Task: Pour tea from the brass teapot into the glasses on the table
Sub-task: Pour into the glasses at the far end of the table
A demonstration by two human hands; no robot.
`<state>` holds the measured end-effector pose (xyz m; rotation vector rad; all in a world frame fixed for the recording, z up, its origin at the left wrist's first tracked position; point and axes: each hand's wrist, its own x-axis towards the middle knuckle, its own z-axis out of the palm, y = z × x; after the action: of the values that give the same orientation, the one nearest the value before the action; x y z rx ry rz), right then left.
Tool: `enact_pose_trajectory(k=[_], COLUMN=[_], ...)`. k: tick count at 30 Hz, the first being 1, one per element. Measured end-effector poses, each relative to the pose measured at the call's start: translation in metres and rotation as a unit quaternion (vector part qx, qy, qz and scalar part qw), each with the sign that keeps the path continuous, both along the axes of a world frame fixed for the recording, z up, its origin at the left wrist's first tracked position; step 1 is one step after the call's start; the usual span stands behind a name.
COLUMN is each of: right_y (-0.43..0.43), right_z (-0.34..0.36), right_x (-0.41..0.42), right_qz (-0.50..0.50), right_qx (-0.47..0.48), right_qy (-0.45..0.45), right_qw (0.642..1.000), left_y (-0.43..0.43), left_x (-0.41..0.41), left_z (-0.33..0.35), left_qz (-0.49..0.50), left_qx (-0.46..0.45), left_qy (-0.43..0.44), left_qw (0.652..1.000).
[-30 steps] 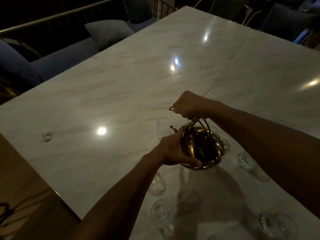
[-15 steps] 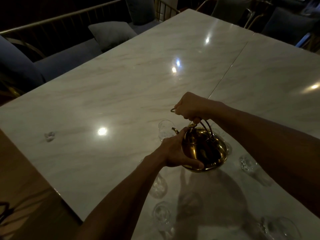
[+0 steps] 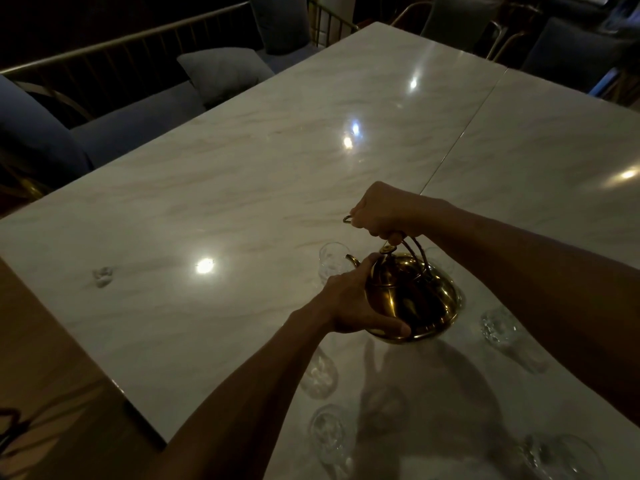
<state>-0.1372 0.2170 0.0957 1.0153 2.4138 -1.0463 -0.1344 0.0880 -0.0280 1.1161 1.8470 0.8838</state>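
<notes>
The brass teapot [image 3: 414,299] hangs tilted over the white marble table [image 3: 242,188], its spout pointing left at a clear glass [image 3: 331,263]. My right hand [image 3: 384,211] grips the teapot's wire handle from above. My left hand [image 3: 349,303] cups the pot's left side, thumb along its lower rim. Several more clear glasses stand around the pot: one at the right [image 3: 498,325], one under my left forearm [image 3: 320,374], one nearer [image 3: 332,433], one at the bottom right [image 3: 561,457]. I cannot tell whether tea flows.
A small clear object [image 3: 102,275] lies on the table at far left. A dark sofa with a grey cushion [image 3: 225,72] runs along the table's far left side, behind a brass rail. Chairs [image 3: 460,22] stand at the far end. A wooden floor [image 3: 45,375] shows at lower left.
The teapot and both hands have stayed nearly in place, still tilted toward the glass at the spout; only the camera view has shifted slightly.
</notes>
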Motion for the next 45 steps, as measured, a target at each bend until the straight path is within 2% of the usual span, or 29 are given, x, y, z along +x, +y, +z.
enact_pose_trajectory(k=[45], right_y=[-0.003], right_z=[0.009], right_x=[0.008], right_qz=[0.006], right_qx=[0.014], right_qy=[-0.013], right_qw=[1.0], left_y=[-0.005], left_x=[0.01], left_z=[0.015], left_qz=[-0.011], left_qx=[-0.004], left_qy=[0.019], left_qw=[1.0])
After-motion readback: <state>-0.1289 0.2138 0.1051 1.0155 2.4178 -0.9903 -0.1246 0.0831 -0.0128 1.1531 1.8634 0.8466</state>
